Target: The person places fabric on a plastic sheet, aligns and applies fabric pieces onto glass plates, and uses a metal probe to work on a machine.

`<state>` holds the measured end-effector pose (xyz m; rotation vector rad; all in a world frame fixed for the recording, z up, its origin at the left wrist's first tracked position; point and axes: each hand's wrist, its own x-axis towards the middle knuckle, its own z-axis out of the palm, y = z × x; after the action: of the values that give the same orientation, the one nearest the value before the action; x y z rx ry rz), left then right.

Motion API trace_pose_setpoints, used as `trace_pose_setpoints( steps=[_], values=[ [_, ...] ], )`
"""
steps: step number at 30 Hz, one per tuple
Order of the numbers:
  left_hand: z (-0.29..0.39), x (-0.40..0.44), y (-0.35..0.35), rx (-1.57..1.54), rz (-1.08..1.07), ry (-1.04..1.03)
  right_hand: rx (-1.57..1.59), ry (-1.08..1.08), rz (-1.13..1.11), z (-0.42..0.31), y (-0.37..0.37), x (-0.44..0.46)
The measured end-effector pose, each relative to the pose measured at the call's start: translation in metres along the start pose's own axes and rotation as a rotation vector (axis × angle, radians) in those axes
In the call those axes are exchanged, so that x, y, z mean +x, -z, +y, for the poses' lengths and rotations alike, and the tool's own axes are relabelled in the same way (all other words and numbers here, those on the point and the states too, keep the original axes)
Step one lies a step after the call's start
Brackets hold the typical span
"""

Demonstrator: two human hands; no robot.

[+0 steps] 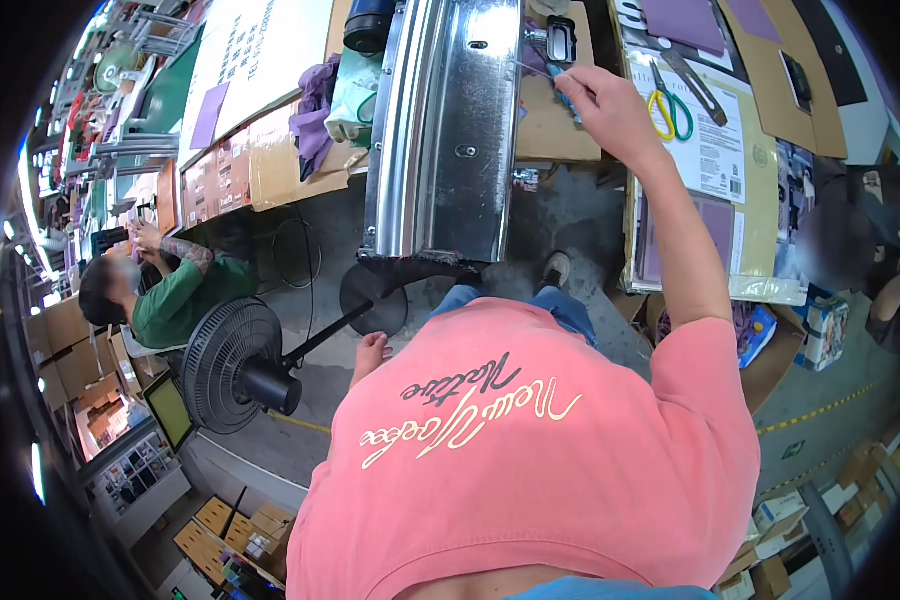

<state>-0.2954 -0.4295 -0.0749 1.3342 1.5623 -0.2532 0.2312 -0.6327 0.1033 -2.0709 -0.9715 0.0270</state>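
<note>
My right hand (605,108) reaches forward beside a long shiny metal machine bed (485,130). Its fingers are closed around a thin blue-handled tool (567,98), partly hidden by the fingers; the exact kind cannot be made out. A thin rod shows between the hand and the metal edge. Just beyond stands a small metal-framed fitting (560,40). To the right of this hand lie yellow-and-green-handled scissors (662,113). My left hand (372,354) hangs low at my side, its fingers loosely bent and partly apart, with nothing visible in them.
A black floor fan (232,365) stands at left, its pole crossing toward a round base. Purple cloth (315,115) lies on the left table. A cardboard-covered table (710,170) stands at right. A seated person in green (180,300) works at far left.
</note>
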Motion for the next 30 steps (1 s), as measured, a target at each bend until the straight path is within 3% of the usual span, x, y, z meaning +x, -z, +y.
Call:
trace_pose_setpoints(
  steps=[3,8,17,22,27,30],
  values=[
    [0.001,0.001,0.000,-0.004,-0.004,-0.001,-0.097,0.072,0.039,-0.001,-0.005,0.000],
    [0.002,0.004,0.000,-0.009,-0.017,-0.007,-0.013,-0.089,0.010,-0.008,-0.009,0.000],
    [0.008,0.009,-0.004,0.003,-0.040,-0.033,0.483,-0.213,-0.156,0.006,-0.018,0.002],
    [0.012,0.014,-0.003,-0.007,-0.037,-0.028,0.642,-0.145,-0.320,-0.021,0.003,0.005],
    [0.005,0.009,0.001,-0.023,-0.028,-0.031,0.443,-0.158,-0.041,-0.008,-0.004,0.007],
    [0.000,0.005,-0.001,-0.042,-0.029,-0.025,0.274,-0.143,-0.073,-0.006,-0.005,0.004]
  ],
)
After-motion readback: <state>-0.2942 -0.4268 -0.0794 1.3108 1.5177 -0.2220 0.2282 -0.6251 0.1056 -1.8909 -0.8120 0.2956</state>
